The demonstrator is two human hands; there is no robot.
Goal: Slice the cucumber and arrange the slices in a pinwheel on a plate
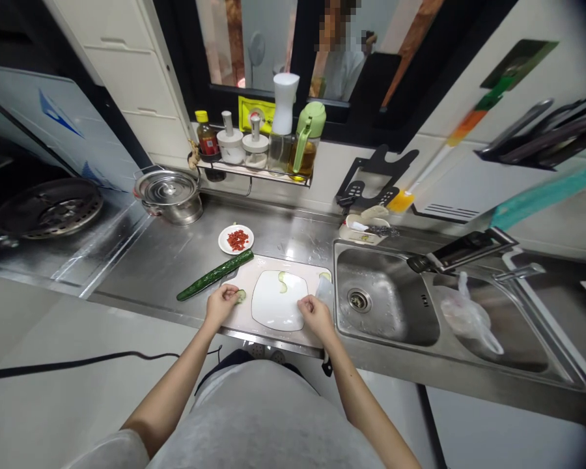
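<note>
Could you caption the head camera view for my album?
Left hand holding sliced cucumber, right hand by a white plate, long green cucumber nearby.

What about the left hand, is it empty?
No, the left hand is holding a cucumber slice beside the square white plate.

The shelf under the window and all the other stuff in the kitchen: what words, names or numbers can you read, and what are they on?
None can be read for sure.
Yellow packet: marks like writing, too small and blurred.
Yellow-capped bottle: red label, too blurred.
Sink caddy: a tiny mark, too small.
Panel by the stove: blue shapes, no readable letters.
</note>
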